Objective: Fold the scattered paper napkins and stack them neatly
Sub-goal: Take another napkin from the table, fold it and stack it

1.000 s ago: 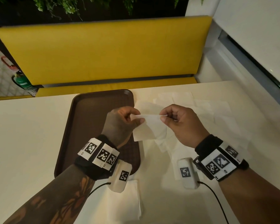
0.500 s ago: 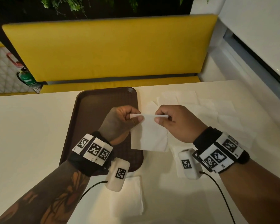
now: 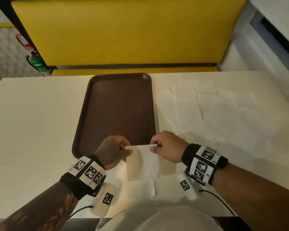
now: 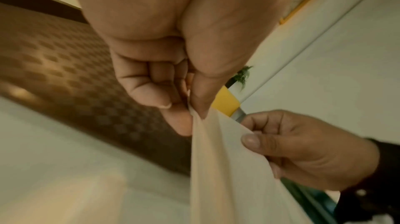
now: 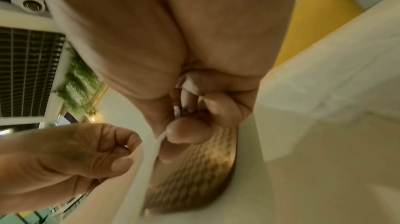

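A white paper napkin (image 3: 143, 162) hangs folded between both hands above the table's near edge. My left hand (image 3: 114, 151) pinches its top left corner between thumb and curled fingers (image 4: 190, 108). My right hand (image 3: 167, 148) pinches the top right corner (image 5: 171, 132). The napkin's lower edge hangs just above another napkin (image 3: 140, 189) lying flat on the table near my body. Several unfolded white napkins (image 3: 212, 107) lie scattered, overlapping, on the table's right half.
A brown textured tray (image 3: 118, 110) with nothing on it lies just beyond my hands. The cream table (image 3: 37, 127) stretches left of it. A yellow bench (image 3: 123, 32) stands behind the table, and a wall closes the right side.
Both hands drew back toward my body with the napkin, from beside the tray's middle to its near end. The napkin now hangs straight from its top edge. My head tilted further down.
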Demonstrator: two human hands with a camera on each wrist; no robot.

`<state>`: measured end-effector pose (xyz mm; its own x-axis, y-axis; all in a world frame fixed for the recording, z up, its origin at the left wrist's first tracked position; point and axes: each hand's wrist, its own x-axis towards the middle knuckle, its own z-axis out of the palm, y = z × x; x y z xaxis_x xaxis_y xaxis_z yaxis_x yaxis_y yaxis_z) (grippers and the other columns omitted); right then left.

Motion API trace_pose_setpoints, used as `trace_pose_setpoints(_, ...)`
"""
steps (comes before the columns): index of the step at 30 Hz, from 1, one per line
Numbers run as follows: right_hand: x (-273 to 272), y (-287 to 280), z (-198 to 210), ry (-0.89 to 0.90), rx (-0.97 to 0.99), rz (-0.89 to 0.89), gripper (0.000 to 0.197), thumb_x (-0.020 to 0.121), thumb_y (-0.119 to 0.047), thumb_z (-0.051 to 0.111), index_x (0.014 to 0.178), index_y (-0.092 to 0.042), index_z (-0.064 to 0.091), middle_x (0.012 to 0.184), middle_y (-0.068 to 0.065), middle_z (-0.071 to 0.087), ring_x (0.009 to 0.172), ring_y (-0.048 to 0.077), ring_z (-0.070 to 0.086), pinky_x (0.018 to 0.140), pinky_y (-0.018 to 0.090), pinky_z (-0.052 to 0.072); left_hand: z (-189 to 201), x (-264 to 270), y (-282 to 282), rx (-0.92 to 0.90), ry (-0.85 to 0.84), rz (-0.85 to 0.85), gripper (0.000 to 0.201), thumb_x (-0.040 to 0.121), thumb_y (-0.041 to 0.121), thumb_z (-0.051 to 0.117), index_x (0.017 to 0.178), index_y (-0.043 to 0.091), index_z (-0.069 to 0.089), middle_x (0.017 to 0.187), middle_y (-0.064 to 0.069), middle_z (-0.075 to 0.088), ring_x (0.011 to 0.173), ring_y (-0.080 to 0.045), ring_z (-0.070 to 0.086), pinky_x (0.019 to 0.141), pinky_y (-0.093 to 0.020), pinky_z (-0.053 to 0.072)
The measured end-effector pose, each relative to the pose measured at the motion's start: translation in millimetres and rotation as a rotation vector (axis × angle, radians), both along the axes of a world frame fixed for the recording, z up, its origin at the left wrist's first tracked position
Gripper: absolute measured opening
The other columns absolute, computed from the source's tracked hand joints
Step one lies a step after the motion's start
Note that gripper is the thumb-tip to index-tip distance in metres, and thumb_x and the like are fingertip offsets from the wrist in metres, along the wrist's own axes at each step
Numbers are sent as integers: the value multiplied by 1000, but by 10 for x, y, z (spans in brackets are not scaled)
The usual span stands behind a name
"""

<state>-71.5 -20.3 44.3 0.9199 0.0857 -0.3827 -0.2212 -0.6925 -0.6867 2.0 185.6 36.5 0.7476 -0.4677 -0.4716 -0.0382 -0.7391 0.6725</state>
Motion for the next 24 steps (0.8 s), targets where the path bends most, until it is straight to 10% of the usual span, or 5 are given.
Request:
trace_pose_setpoints(14,-227,438,-502,162,-129,-11,13,88,-24,67,88,-11,66,88,4,66,81,20,64,79,34,54,-444,-448,243,184,-84,69,23,79,21,73,77,23,50,74,0,64,66,-15,65,66,-28,56)
trace_pose_setpoints(18,-264,479,-465,77,-305,33,17,87,-30,65,88,-15,58,83,1,62,79,22,63,75,36,55,-454,-503,217,238,-237,10,30,81,27,70,69,26,43,69,7,54,61,-8,50,58,-20,40)
trace_pose_setpoints(24,-327,522,-402,-90,-379,259,17,93,-20,55,109,-16,57,98,7,67,88,28,65,80,39,55,-435,-564,230,320,-430,-169,18,87,35,60,105,30,61,107,9,64,88,-10,58,75,-21,45)
